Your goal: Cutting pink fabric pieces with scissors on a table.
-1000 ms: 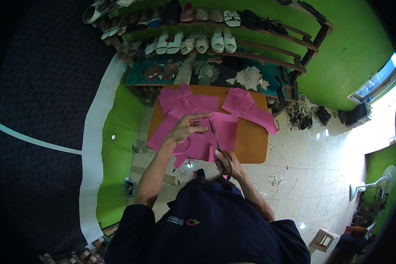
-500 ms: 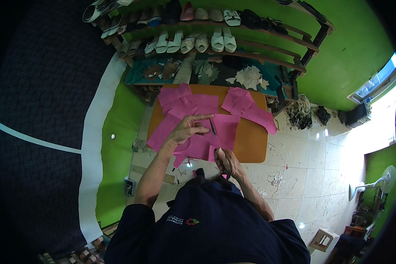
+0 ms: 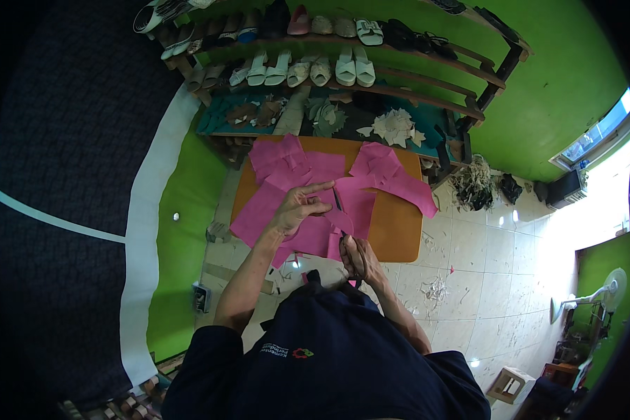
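The right hand (image 3: 357, 257) is clenched around the handles of a pair of scissors (image 3: 341, 218), whose blades run toward twelve o'clock into a pink sheet (image 3: 308, 231) lying on the orange table (image 3: 393, 227). The left hand (image 3: 297, 208), at about ten o'clock from the right hand, presses flat on that sheet with fingers spread, just beside the blades, grasping nothing that can be made out. The blades are thin and dark, and whether they stand apart or closed is too small to tell. The sheet's near edge hangs over the table and is partly hidden by the person's dark shirt. More pink pieces (image 3: 388, 171) lie at one o'clock, overlapping, irregular in outline.
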Demonstrator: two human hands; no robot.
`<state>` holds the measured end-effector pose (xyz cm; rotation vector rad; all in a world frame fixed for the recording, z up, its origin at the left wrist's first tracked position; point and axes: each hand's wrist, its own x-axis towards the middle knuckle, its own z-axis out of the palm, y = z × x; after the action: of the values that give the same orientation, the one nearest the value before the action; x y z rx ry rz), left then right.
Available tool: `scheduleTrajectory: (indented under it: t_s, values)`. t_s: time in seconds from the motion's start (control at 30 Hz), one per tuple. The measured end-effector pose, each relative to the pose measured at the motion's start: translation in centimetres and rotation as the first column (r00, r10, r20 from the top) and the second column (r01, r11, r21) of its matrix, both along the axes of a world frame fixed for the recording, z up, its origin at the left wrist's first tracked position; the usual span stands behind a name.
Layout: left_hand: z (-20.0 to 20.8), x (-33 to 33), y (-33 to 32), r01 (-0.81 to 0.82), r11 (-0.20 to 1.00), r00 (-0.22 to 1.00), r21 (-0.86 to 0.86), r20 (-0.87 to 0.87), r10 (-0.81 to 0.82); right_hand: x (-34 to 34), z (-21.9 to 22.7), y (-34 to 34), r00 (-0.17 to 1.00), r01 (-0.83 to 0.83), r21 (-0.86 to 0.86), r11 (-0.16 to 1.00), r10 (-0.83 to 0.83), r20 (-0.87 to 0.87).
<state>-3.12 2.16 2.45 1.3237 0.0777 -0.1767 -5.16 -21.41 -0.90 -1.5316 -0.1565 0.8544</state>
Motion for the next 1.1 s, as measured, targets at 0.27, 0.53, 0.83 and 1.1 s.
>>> scheduleTrajectory:
  t_s: [0.27,0.53,0.83,1.1]
  values:
    - [-0.8,-0.7,-1.4,-0.154,0.982,0.988,-0.106,0.009,0.156,0.5,0.8,0.4,1.0,0.021,-0.023,1.0,-0.02,0.011]
    - [-0.8,-1.2,-1.8,-0.234,0.964,0.972,-0.129,-0.028,0.232,0.4,1.1,0.8,0.998,0.055,-0.024,0.998,-0.054,0.039]
    - [-0.5,-1.0,-2.3,-0.349,0.926,0.937,-0.143,-0.02,0.35,0.5,0.8,0.8,0.997,0.064,-0.033,0.997,-0.062,0.041]
    - [-1.2,0.6,3.0,0.03,0.999,0.999,0.027,0.019,-0.031,0.8,0.8,-0.2,0.997,-0.075,0.008,0.997,0.075,0.018]
